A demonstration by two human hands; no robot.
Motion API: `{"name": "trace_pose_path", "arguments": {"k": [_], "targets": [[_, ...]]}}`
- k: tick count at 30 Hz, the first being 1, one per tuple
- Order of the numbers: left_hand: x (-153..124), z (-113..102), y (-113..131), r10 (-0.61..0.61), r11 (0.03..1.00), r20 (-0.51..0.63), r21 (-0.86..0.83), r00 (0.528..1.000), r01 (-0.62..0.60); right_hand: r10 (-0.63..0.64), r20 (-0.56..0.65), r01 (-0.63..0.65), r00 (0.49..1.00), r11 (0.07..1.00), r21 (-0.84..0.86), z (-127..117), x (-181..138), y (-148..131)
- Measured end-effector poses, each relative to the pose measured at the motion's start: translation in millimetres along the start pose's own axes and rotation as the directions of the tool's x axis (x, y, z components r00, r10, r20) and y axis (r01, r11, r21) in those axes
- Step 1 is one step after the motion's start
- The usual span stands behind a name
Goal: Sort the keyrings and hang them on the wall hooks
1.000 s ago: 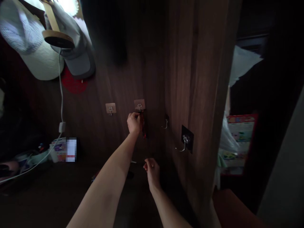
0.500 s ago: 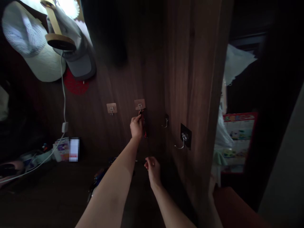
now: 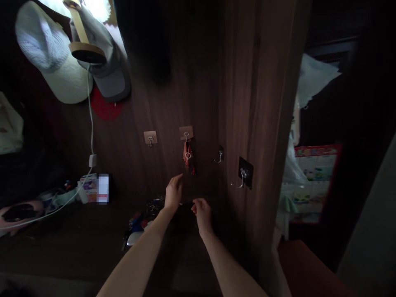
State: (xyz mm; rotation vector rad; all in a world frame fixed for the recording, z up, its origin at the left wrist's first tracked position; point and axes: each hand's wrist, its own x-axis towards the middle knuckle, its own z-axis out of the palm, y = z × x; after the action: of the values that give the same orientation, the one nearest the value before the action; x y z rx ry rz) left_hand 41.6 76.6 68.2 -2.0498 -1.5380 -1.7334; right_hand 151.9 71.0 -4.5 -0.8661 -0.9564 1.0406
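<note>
A reddish-orange keychain with a metal ring hangs on the adhesive wall hook in the back panel. Below it, apart from it, is my left hand, open with its fingers stretched forward and nothing visible in them. My right hand hovers over the shelf to the right, fingers curled closed. Whether anything lies inside that curl is hidden. Beside my left forearm, a pile of keys and key fobs rests on the dark shelf, partly covered by the arm.
Another adhesive hook is left of the keychain. Two hooks, a small one and a larger one, project at right. Caps and a white cable hang at left, above small boxes and a pink item.
My left hand has let go of the keychain and drawn back down from the hook, leaving it hanging. The right hand stays curled nearly in place. The view has shifted slightly.
</note>
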Motion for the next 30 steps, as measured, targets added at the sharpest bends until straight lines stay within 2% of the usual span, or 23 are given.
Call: {"name": "trace_pose_path", "arguments": {"k": [6, 12, 15, 19, 23, 26, 28, 30], "targets": [[-51.7, -39.2, -27.6, -0.102, 0.993, 0.032, 0.065, 0.994, 0.1, 0.007, 0.0, -0.007, 1.0, 1.0, 0.005, 0.7, -1.4, -0.6], [-72.9, -74.8, -42.6, -0.176, 0.968, -0.095, 0.162, 0.98, 0.19, 0.024, 0.012, -0.024, 1.0, 1.0, 0.008, 2.3, -2.3, -0.8], [-77.8, -83.3, -45.8, -0.181, 0.957, -0.141, 0.204, 0.973, 0.207, 0.028, 0.012, -0.028, 1.0, 1.0, -0.014, 3.1, -2.6, -1.2], [-80.9, -88.4, -46.5, -0.173, 0.947, -0.134, 0.249, 0.976, 0.202, 0.029, 0.029, -0.027, 0.999, 0.998, -0.065, 3.0, -2.7, 0.9], [-80.9, -88.8, -44.2, -0.118, 0.961, -0.132, 0.235, 0.984, 0.147, -0.043, 0.123, 0.064, 0.991, 0.983, -0.173, 3.6, -5.5, 4.5], [-81.7, -88.5, -42.8, -0.036, 0.971, -0.178, 0.227, 0.983, 0.076, -0.127, 0.323, 0.233, 0.938, 0.92, -0.316, 6.6, -12.7, 3.0], [-83.3, -90.0, -43.5, -0.002, 0.968, -0.262, 0.241, 0.965, 0.067, -0.158, 0.494, 0.386, 0.855, 0.83, -0.403, 9.3, -19.2, -0.5], [-85.5, -93.1, -45.6, -0.01, 0.961, -0.362, 0.253, 0.932, 0.109, -0.137, 0.644, 0.519, 0.753, 0.724, -0.453, 11.4, -25.4, -4.4]]}}
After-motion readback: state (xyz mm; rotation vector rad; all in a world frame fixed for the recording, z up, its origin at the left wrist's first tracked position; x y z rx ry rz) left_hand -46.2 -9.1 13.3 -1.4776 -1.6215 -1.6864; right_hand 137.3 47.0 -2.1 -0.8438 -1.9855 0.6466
